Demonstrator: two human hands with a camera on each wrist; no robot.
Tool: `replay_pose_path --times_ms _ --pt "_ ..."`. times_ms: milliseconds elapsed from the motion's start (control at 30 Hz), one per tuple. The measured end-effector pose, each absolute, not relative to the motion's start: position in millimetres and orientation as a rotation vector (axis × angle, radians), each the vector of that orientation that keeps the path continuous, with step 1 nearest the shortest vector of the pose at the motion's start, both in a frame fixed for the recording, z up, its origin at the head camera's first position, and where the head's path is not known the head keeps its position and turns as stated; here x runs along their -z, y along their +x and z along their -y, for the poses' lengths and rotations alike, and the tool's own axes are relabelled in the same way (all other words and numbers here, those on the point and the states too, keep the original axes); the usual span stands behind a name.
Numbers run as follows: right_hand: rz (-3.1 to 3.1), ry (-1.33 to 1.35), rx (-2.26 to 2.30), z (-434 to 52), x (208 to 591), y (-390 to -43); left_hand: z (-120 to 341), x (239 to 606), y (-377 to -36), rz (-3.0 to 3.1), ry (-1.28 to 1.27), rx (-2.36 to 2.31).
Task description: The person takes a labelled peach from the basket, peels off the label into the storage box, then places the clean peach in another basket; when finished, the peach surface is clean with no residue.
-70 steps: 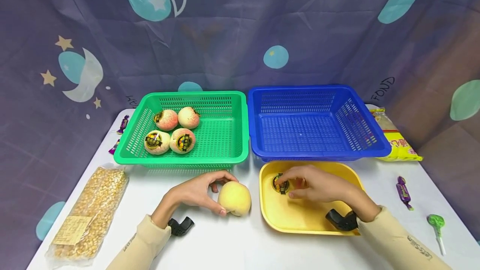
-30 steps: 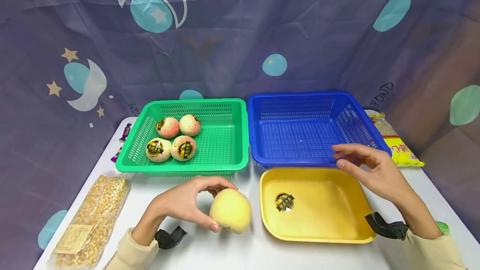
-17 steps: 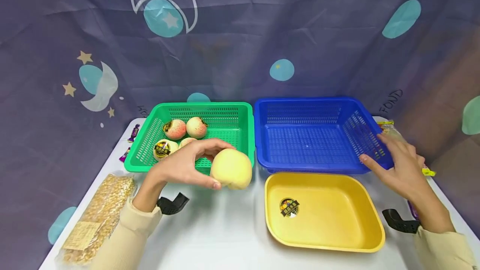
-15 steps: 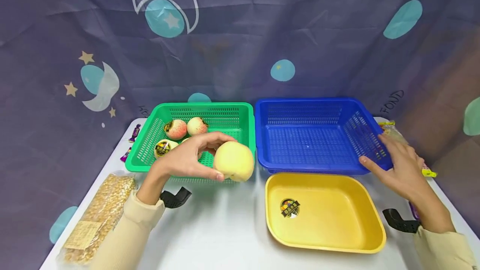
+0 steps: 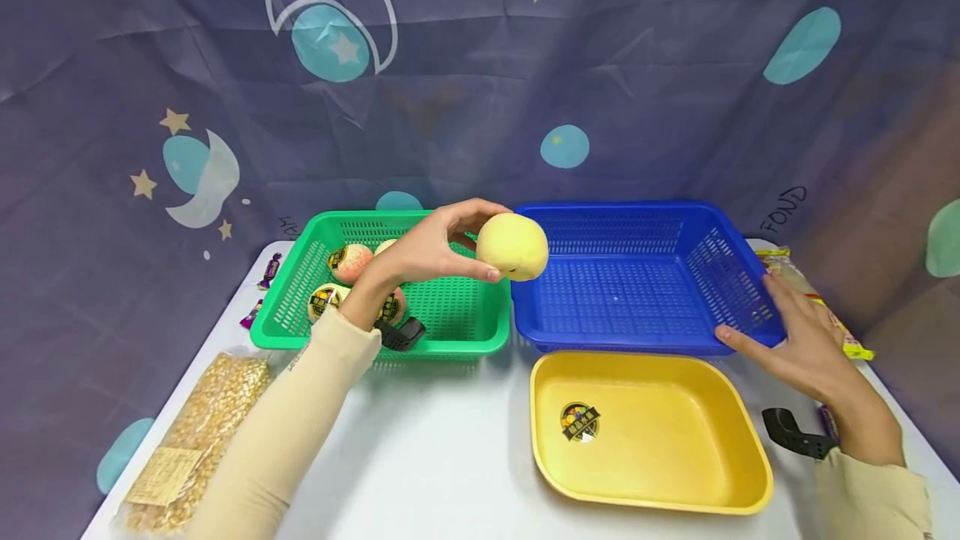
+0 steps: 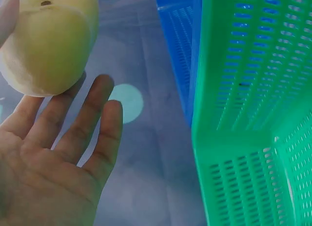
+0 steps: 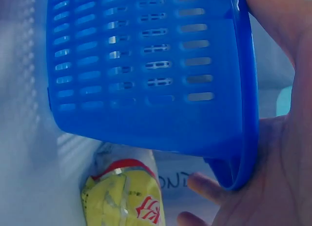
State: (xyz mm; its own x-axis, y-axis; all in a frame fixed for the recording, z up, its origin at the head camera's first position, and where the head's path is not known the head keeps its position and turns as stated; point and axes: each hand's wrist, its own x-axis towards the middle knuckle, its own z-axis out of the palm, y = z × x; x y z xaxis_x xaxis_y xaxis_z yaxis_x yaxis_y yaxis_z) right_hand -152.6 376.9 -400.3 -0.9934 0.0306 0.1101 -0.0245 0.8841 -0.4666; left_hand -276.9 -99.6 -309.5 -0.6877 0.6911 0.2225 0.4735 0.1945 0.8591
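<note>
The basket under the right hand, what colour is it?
Blue: the basket is plain blue slotted plastic, clearest in the head view.

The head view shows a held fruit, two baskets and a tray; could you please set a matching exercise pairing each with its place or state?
Things:
1. pale yellow fruit
2. green basket
3. blue basket
4. yellow tray

States:
a. holds stickered fruits
b. held up by the left hand over the line where the two baskets meet
c. has a round sticker lying in it
d. nothing inside, and the right hand grips its right corner

Pairs: 1-b, 2-a, 3-d, 4-c
</note>
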Motion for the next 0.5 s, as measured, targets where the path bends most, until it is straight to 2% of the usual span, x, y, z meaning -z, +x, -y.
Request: replay_pose_path --times_ms 500 --pt "2.936 -0.017 -0.781 -376.9 401.8 -153.1 19.4 322.2 -334.1 -2.258 1.023 -1.602"
